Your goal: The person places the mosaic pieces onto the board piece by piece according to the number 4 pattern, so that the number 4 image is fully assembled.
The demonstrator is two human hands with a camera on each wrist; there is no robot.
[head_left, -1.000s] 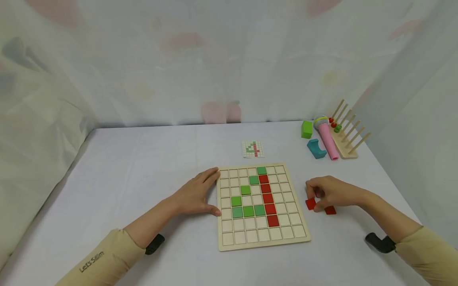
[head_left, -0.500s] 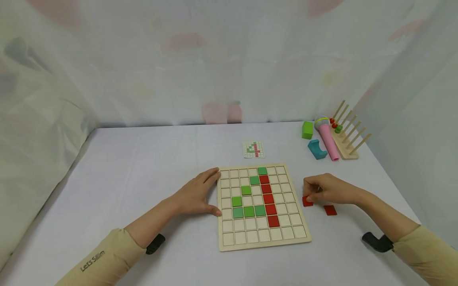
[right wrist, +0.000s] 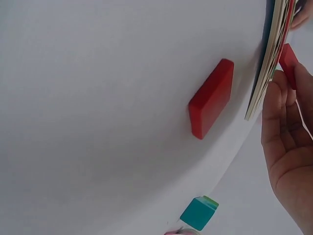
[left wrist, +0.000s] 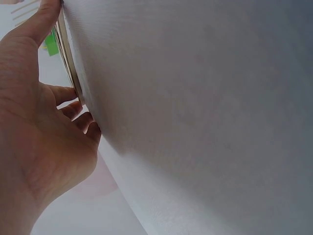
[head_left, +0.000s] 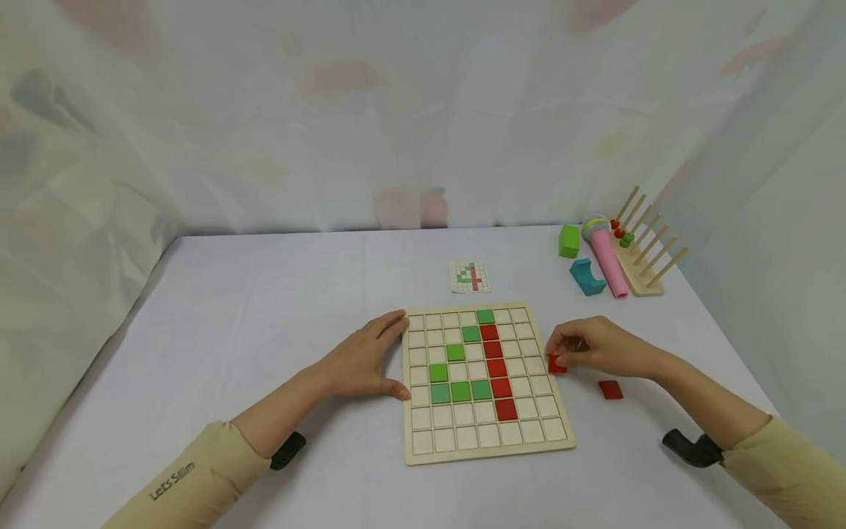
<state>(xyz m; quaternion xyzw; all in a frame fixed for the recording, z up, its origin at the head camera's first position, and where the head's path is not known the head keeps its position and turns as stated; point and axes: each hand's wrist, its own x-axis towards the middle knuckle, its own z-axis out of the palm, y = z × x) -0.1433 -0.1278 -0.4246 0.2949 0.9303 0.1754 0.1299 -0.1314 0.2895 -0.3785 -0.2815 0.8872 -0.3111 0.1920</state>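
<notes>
A wooden grid board (head_left: pixel 423 441) lies on the white table, with a column of red tiles (head_left: pixel 495 368) and several green tiles (head_left: pixel 460 391) in its squares. Against its left edge rest the thumb and fingers of my left hand (head_left: pixel 362 361), spread apart; the left wrist view shows them touching the board's side. My right hand (head_left: pixel 606 347) pinches a red square tile (head_left: pixel 557 365) between thumb and fingers, just at the board's right edge. In the right wrist view this held tile (right wrist: pixel 289 63) is tilted. Another red tile (head_left: pixel 611 389) lies loose on the table below my right hand.
Behind the board lies a small pattern card (head_left: pixel 470 278) with a green and red figure. At the back right are a green block (head_left: pixel 569 241), a teal curved block (head_left: pixel 587 278), a pink toy microphone (head_left: pixel 609 261) and a wooden peg stand (head_left: pixel 644 283) with small beads.
My right hand has lifted one of the two loose red tiles and carried it left to the board's edge. The other tile stays put. My left hand has kept its place.
</notes>
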